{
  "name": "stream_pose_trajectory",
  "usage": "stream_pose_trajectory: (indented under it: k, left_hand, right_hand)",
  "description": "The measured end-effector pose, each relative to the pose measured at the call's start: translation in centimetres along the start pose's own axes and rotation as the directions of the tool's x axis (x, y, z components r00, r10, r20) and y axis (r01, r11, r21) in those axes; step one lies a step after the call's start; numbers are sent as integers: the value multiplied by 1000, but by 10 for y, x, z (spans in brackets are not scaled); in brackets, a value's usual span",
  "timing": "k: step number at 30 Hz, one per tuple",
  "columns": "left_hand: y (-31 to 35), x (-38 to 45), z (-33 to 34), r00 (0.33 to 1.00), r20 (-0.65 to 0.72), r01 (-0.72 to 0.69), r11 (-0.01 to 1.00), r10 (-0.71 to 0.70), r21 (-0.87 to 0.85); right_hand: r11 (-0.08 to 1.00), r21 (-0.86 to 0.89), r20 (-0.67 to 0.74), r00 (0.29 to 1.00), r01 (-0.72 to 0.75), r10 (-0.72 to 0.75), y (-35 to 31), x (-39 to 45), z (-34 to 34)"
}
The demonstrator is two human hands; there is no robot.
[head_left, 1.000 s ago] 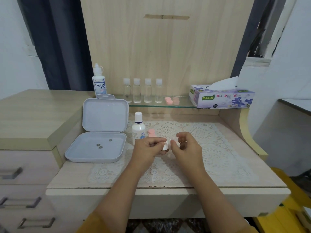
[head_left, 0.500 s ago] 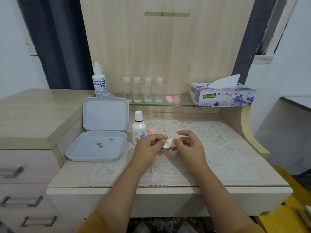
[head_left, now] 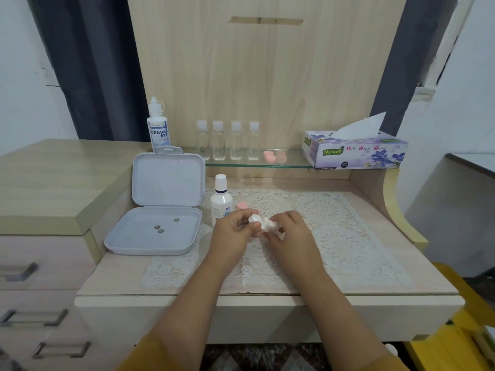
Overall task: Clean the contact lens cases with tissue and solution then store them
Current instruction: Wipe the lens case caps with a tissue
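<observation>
my left hand (head_left: pixel 235 231) pinching white lens case (head_left: pixel 254 219) | my right hand (head_left: pixel 289 231) pinching tissue wad (head_left: pixel 267 224), touching case's right side | storage box (head_left: pixel 152 231) left of left hand, nearer it

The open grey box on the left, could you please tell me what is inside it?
Three small dark round bits lie on the floor of the grey box, two close together and one apart. The raised lid looks bare. What the bits are is too small to tell.
</observation>
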State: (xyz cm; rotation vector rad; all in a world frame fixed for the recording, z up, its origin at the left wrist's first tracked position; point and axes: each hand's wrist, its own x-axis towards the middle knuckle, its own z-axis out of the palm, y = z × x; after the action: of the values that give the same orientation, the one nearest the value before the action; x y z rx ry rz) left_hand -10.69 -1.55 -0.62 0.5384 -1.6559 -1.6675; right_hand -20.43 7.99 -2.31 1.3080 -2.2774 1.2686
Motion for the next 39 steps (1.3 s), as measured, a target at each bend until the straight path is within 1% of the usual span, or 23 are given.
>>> stream_pose_trajectory:
  k: [2, 4, 8, 10, 14, 16, 19, 21, 22, 23, 24, 25, 28, 31, 33, 36, 37, 39]
  left_hand:
    - [-1, 1, 0, 1000, -4, 11, 1000, -11, 19]
    - [-2, 2, 0, 1000, 7, 5, 999, -5, 52]
    - [-2, 0, 0, 999, 36, -14, 996, 11, 94]
    - [-2, 0, -1, 999, 45, -17, 996, 13, 87]
    - [-3, 0, -1, 998, 64, -29, 994, 22, 107]
    - [-3, 1, -1, 998, 53, -29, 993, 23, 115]
    - [-1, 1, -1, 1000, 11, -29, 995, 28, 92]
    - [2, 0, -1, 999, 10, -34, 999, 34, 36]
    - [3, -1, -1, 999, 12, -40, 999, 40, 22]
    - [4, -1, -1, 999, 12, -46, 999, 46, 13]
    - [4, -1, -1, 999, 12, -50, 999, 49, 5]
    - [4, -1, -1, 999, 15, -51, 999, 51, 1]
    - [3, -1, -2, 998, 26, -56, 998, 56, 5]
    - [3, -2, -3, 998, 26, -56, 998, 56, 11]
    - [3, -2, -3, 998, 28, -54, 998, 54, 14]
    - [4, -3, -2, 998, 31, -57, 998, 57, 8]
    - [4, -2, -2, 998, 32, -58, 998, 58, 6]
    - [4, -3, -2, 998, 31, -58, 998, 58, 10]
  right_hand:
    - [996, -54, -34, 997, 74, -76, 2, -1, 2]
    - [991, -81, -45, 993, 103, -107, 3, -2, 3]
    - [985, -142, -26, 995, 95, -99, 5, 0, 5]
    - [984, -144, -14, 994, 109, -113, 5, 0, 5]
    - [990, -117, 48, 997, 73, -68, 5, -1, 2]
    - [998, -51, 80, 996, 37, -33, 3, 0, 0]
    - [983, 154, 118, 990, -99, 81, -1, 2, -6]
    - [907, 361, 99, 976, -217, 194, -3, 2, -12]
    - [838, 478, 74, 963, -263, 260, -4, 2, -16]
    - [767, 574, 50, 947, -286, 316, -4, 2, -18]
    - [721, 632, 21, 936, -285, 351, -4, 2, -20]
    - [708, 652, -8, 930, -273, 366, -2, 3, -21]
    - [728, 628, -50, 919, -276, 391, -2, 5, -22]
    - [684, 665, -50, 896, -300, 441, -2, 5, -22]
    - [679, 678, -47, 906, -280, 421, -2, 4, -23]
    - [743, 621, -30, 939, -251, 343, 0, 3, -23]
    - [743, 619, -17, 942, -254, 335, 0, 2, -22]
    - [710, 649, 26, 941, -272, 337, -1, 1, -21]
